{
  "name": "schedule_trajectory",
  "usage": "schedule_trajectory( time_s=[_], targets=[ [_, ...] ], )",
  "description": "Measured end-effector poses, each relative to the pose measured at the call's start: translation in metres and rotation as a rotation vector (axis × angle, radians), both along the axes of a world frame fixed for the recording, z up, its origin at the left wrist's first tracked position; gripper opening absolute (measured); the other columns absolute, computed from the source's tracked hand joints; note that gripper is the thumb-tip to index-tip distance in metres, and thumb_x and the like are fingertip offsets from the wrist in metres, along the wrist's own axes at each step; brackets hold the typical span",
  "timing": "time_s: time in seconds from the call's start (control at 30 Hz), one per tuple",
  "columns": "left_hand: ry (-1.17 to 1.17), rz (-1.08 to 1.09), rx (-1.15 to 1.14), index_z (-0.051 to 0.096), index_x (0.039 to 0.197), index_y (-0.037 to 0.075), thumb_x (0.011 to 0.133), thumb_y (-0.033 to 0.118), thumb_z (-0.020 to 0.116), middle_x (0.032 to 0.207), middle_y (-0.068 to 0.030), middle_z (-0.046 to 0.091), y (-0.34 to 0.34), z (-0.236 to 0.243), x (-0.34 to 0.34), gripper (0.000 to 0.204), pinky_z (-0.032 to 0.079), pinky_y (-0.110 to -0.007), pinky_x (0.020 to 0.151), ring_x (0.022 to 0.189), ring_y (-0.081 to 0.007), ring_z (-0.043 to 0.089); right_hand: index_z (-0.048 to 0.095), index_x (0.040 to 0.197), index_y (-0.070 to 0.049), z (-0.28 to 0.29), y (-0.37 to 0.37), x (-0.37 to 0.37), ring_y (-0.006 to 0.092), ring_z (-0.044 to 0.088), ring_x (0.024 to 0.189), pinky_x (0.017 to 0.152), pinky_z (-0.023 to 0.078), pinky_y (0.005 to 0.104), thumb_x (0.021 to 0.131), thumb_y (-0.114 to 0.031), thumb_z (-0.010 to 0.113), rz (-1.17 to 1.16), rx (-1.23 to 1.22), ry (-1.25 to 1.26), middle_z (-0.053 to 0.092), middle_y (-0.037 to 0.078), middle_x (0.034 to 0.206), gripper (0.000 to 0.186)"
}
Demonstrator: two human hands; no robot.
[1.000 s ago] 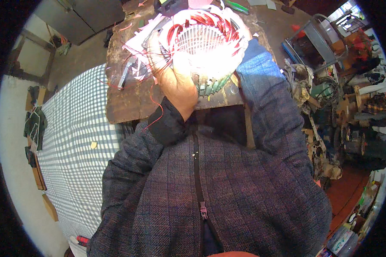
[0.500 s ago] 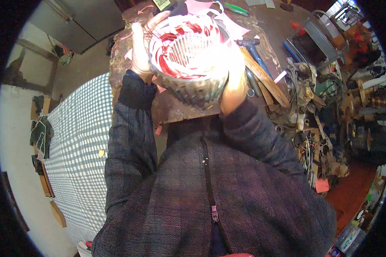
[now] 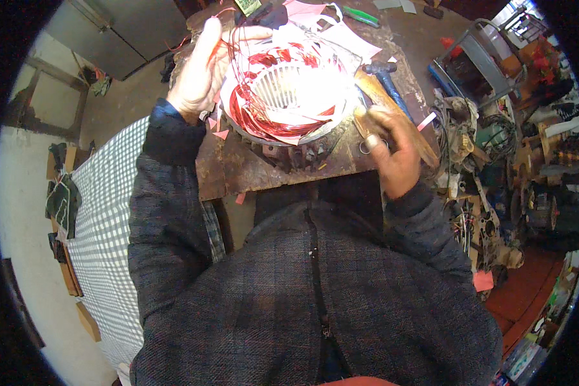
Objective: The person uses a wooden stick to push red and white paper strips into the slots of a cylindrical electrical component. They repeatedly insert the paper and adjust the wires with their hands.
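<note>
A motor stator [image 3: 273, 145] with red wire coils [image 3: 254, 122] and pale slot liners lies on the worn wooden bench [image 3: 231, 167], its middle glaring in bright light. My left hand [image 3: 199, 74] is raised at its upper left, gripping loose red wires [image 3: 231, 71] that trail into the coils. My right hand [image 3: 392, 148] is just right of the stator, fingers curled down by a metal ring [image 3: 365, 147]; what they hold is unclear. Beside it lie a wooden handle [image 3: 424, 151] and a hammer [image 3: 386, 77] with a blue handle.
A green tool [image 3: 360, 16] and pink paper pieces [image 3: 360, 45] lie at the bench's back. A checked cloth [image 3: 96, 212] covers a surface at my left. A metal trolley [image 3: 469, 64] and cluttered parts [image 3: 489, 193] stand at my right, a grey cabinet [image 3: 96, 32] at back left.
The stator has turned and now sits flatter. My right hand has left its side and moved right and down. My left hand has shifted slightly left, with the red wires.
</note>
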State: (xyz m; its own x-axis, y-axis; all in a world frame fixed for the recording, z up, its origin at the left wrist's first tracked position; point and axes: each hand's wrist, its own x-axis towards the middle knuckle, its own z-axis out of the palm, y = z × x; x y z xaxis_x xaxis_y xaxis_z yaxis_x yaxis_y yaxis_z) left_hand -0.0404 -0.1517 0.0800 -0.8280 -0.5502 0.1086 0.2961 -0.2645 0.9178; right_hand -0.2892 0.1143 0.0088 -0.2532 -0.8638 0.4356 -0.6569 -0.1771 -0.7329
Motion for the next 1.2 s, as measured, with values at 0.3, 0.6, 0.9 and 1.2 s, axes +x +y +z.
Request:
schedule_trajectory(
  time_s=[0.3,0.6,0.9,1.2],
  targets=[
    [-0.083,0.130,-0.386,0.056,0.134,-0.007,0.110,0.025,0.050,0.125,-0.0220,0.070,0.025,0.064,-0.004,0.040,0.053,-0.040,0.103,0.115,-0.0288,0.068,0.061,0.126,-0.002,-0.045,-0.003,-0.110,0.0397,0.060,0.110,0.093,0.051,0.0505,0.081,-0.022,0.079,-0.184,0.462,0.765,0.063,0.020,0.114,0.053],
    [-0.242,0.379,-0.298,0.060,0.123,-0.008,0.110,0.018,0.048,0.094,-0.0168,0.073,0.070,0.087,-0.004,0.031,0.054,-0.029,0.080,0.092,-0.0206,0.072,0.065,0.121,0.000,-0.056,-0.021,-0.123,0.0409,0.062,0.101,0.091,0.053,0.0478,0.077,-0.015,0.076,-0.274,0.356,0.765,0.064,0.022,0.107,0.048],
    [0.032,0.321,-0.326,0.054,0.126,0.000,0.111,0.030,0.046,0.090,-0.0057,0.060,0.103,0.082,0.010,0.035,0.053,-0.046,0.096,0.096,-0.0274,0.066,0.060,0.137,-0.004,-0.038,0.001,-0.156,0.0161,0.063,0.078,0.069,0.055,0.0308,0.086,-0.005,0.062,-0.331,0.240,-0.428,0.063,0.009,0.106,0.051],
    [-0.369,0.541,-0.520,0.064,0.117,-0.010,0.101,0.006,0.059,0.114,-0.0181,0.072,0.117,0.064,-0.022,0.023,0.058,-0.030,0.086,0.096,-0.0172,0.070,0.055,0.130,0.002,0.115,-0.045,-0.130,0.0163,0.056,0.075,0.065,0.049,0.0324,0.098,-0.028,0.062,0.596,-0.432,-1.058,0.057,0.007,0.097,0.044]
  ],
)
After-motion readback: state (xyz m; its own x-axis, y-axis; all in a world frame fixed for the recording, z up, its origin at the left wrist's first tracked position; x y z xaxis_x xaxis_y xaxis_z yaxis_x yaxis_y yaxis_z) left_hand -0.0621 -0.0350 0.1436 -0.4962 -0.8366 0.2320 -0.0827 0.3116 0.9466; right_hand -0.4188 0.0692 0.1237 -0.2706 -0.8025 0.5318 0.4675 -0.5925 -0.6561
